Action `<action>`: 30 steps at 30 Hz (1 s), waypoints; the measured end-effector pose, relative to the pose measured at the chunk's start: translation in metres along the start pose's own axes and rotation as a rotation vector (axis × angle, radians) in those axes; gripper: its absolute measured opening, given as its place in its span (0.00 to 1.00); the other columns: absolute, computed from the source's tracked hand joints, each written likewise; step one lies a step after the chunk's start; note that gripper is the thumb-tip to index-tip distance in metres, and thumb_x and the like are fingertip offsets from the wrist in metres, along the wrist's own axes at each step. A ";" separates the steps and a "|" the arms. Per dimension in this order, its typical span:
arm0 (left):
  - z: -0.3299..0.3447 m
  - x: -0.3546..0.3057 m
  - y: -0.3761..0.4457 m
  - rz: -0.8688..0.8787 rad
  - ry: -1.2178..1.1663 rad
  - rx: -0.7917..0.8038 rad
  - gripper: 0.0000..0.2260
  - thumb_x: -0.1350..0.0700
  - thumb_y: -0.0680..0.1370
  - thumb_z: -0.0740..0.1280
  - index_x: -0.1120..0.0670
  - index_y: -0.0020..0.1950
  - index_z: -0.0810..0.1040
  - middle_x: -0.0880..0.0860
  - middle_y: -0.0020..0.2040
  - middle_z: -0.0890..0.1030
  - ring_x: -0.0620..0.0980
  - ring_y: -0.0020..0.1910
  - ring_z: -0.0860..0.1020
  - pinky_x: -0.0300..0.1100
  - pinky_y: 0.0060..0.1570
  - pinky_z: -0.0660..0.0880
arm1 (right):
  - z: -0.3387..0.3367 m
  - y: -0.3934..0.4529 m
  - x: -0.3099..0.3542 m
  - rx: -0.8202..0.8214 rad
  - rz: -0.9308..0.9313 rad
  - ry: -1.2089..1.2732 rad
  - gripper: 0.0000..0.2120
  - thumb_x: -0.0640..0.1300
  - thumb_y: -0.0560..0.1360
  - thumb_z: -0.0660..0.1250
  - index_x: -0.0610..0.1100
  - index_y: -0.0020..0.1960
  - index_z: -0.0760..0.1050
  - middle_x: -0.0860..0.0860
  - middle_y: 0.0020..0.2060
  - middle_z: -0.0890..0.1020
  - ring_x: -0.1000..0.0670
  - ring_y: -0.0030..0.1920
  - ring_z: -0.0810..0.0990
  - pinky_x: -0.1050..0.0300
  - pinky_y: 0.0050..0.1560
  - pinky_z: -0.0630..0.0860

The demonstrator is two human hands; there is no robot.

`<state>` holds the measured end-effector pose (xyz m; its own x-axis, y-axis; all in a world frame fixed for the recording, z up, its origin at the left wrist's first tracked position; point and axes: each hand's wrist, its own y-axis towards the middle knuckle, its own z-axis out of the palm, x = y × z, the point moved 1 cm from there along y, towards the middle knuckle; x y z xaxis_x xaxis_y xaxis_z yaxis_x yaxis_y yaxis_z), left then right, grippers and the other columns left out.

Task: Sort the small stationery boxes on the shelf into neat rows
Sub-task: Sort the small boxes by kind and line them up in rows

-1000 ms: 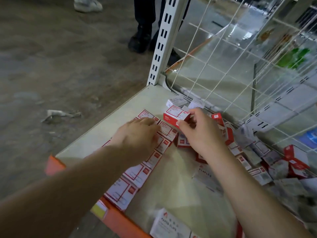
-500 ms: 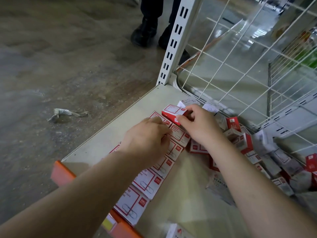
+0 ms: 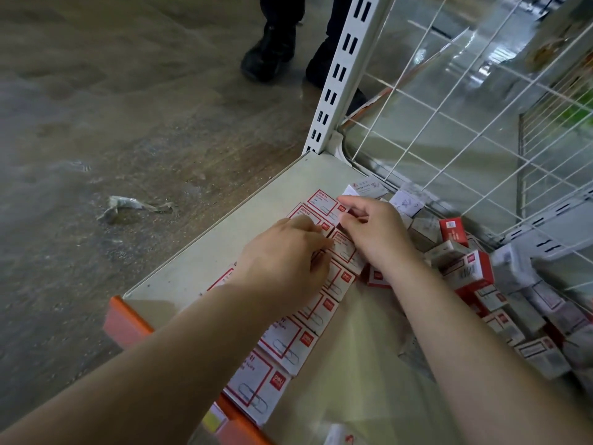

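Shelf (image 3: 205,261) with an orange front edge (image 3: 128,319) and a wire grid back (image 3: 449,123). A row of flat boxes (image 3: 288,345) runs from the front edge toward the back left corner; a loose heap of boxes (image 3: 475,284) lies to its right. Left hand (image 3: 282,261) rests curled fingers on the row. Right hand (image 3: 375,232) pinches the farthest box (image 3: 324,202), lying flat near the back corner, long axis across the row.

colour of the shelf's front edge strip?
Orange: the shelf's front edge strip, clearest in the head view.
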<state>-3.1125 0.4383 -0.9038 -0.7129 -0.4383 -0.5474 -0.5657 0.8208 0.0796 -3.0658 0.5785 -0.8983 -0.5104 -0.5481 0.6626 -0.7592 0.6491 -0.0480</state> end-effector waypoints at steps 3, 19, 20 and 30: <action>0.000 0.000 0.000 0.005 0.010 0.002 0.15 0.49 0.79 0.58 0.43 0.64 0.75 0.42 0.63 0.72 0.42 0.63 0.68 0.38 0.59 0.68 | -0.001 0.002 -0.002 0.003 -0.014 -0.005 0.17 0.40 0.78 0.60 0.47 0.66 0.72 0.51 0.59 0.78 0.59 0.50 0.74 0.78 0.36 0.66; 0.002 -0.008 -0.007 -0.009 0.095 0.069 0.19 0.48 0.81 0.53 0.44 0.72 0.64 0.43 0.73 0.61 0.45 0.72 0.59 0.41 0.68 0.58 | -0.022 -0.009 -0.009 -0.110 -0.054 -0.067 0.14 0.42 0.79 0.60 0.48 0.62 0.75 0.53 0.56 0.78 0.59 0.49 0.73 0.71 0.42 0.66; 0.003 -0.010 -0.008 -0.013 0.114 0.079 0.20 0.47 0.81 0.53 0.45 0.73 0.62 0.44 0.74 0.60 0.46 0.73 0.58 0.41 0.70 0.56 | -0.027 -0.012 -0.012 -0.122 -0.059 -0.071 0.13 0.41 0.78 0.60 0.48 0.60 0.77 0.55 0.54 0.79 0.59 0.48 0.73 0.74 0.40 0.65; 0.013 -0.043 -0.037 0.029 0.179 0.057 0.19 0.47 0.81 0.50 0.47 0.70 0.66 0.45 0.71 0.64 0.47 0.69 0.62 0.39 0.68 0.58 | -0.061 -0.052 -0.037 -0.139 -0.029 -0.074 0.12 0.34 0.73 0.65 0.43 0.54 0.79 0.50 0.48 0.81 0.54 0.45 0.77 0.62 0.48 0.73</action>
<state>-3.0553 0.4319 -0.8937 -0.7939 -0.4682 -0.3880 -0.5231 0.8512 0.0433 -2.9828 0.5974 -0.8752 -0.5212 -0.6021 0.6049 -0.7136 0.6962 0.0781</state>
